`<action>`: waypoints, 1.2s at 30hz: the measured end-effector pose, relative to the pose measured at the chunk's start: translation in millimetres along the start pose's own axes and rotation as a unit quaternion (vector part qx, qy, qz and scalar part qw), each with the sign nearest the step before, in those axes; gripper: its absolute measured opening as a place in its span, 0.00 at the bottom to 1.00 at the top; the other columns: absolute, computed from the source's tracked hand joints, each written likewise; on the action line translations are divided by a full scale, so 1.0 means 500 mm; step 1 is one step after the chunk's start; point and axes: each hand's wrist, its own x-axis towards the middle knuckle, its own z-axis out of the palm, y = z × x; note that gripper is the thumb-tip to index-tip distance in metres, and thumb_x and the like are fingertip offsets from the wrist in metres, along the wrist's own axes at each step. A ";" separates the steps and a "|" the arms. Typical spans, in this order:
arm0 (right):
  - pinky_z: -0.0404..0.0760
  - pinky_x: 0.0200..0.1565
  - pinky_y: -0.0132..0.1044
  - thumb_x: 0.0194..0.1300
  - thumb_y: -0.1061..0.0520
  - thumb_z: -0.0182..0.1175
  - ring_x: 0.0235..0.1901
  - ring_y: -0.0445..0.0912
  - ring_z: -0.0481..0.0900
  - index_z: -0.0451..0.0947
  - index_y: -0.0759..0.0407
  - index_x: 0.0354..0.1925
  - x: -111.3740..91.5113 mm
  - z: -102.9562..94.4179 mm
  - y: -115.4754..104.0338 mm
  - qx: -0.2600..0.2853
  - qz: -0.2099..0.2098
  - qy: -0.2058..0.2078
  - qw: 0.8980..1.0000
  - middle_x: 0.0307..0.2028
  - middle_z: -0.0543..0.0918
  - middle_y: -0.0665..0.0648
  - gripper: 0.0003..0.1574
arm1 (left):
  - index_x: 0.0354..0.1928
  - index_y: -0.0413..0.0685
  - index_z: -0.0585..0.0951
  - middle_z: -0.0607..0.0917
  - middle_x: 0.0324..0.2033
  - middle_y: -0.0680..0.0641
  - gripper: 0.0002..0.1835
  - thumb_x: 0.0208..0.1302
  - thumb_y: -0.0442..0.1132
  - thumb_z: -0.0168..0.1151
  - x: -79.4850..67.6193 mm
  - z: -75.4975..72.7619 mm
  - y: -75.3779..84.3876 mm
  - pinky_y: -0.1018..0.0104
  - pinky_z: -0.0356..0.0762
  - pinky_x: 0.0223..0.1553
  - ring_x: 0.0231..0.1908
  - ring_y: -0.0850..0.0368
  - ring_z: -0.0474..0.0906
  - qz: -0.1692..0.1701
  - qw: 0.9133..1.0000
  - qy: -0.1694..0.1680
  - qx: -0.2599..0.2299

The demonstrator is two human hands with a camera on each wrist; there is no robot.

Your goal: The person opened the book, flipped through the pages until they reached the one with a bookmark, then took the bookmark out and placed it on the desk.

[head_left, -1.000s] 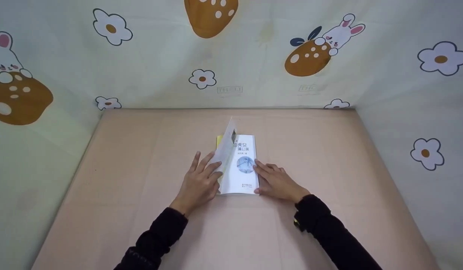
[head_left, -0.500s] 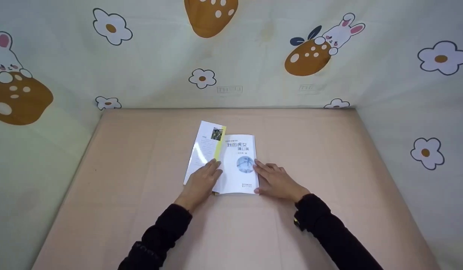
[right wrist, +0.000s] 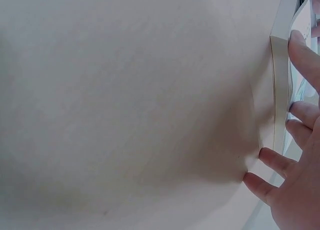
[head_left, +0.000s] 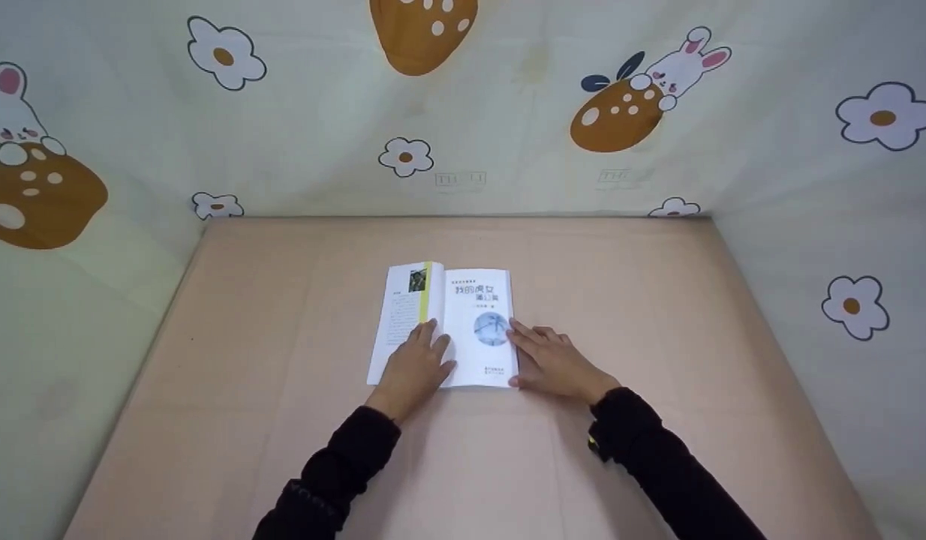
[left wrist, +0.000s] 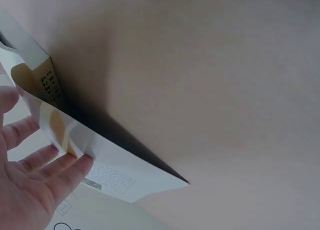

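A book (head_left: 470, 360) lies opened on the table, its title page with a round blue picture facing up on the right. To the left is the turned-back cover with its flap (head_left: 403, 307), which carries a small dark photo, a yellow strip and lines of text. My left hand (head_left: 412, 369) rests on that cover near the fold, fingers extended; the left wrist view shows the fingertips pressing the flap (left wrist: 117, 177), the cover slightly raised from the table. With its fingers on the right page edge, my right hand (head_left: 557, 364) steadies the book; some fingertips touch the table (right wrist: 150, 115).
Pale cloth walls (head_left: 508, 112) printed with flowers, rabbits and brown strawberries enclose the pinkish tabletop (head_left: 283, 300) at the back and both sides. Dark sleeves (head_left: 350, 454) cover both forearms.
The cover with its flap has swung from standing upright down to the left. My left hand has moved from the lifted flap onto it, near the fold. My right hand stays put.
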 end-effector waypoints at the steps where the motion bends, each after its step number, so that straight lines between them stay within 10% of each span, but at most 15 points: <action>1: 0.62 0.59 0.59 0.59 0.35 0.57 0.64 0.61 0.60 0.54 0.59 0.70 0.000 0.000 0.000 0.004 0.000 0.000 1.000 0.72 0.53 0.58 0.51 | 0.60 0.41 0.70 0.67 0.61 0.32 0.28 0.68 0.54 0.49 0.001 -0.001 0.003 0.54 0.77 0.52 0.61 0.39 0.66 -0.011 1.000 -0.012 -0.010; 6: 0.61 0.59 0.63 0.59 0.35 0.57 0.65 0.61 0.59 0.54 0.58 0.70 0.000 0.000 0.002 0.016 0.004 0.001 1.000 0.72 0.53 0.57 0.51 | 0.66 0.47 0.66 0.61 0.66 0.32 0.34 0.66 0.61 0.46 0.005 0.000 0.017 0.50 0.74 0.55 0.63 0.36 0.64 -0.050 0.997 -0.043 -0.044; 21: 0.64 0.56 0.60 0.59 0.35 0.57 0.63 0.62 0.61 0.56 0.54 0.70 -0.004 0.002 0.006 0.009 -0.031 0.018 0.999 0.71 0.54 0.59 0.48 | 0.69 0.68 0.59 0.64 0.68 0.49 0.34 0.64 0.69 0.36 0.010 0.015 0.039 0.47 0.77 0.49 0.59 0.32 0.65 -0.019 0.997 -0.017 0.074; 36: 0.63 0.56 0.59 0.54 0.39 0.63 0.63 0.62 0.60 0.65 0.57 0.65 0.003 0.007 -0.004 0.031 0.002 0.023 0.999 0.70 0.56 0.61 0.45 | 0.69 0.64 0.60 0.64 0.68 0.45 0.38 0.60 0.72 0.38 0.006 0.014 0.048 0.41 0.71 0.54 0.61 0.29 0.63 -0.026 0.998 -0.023 0.060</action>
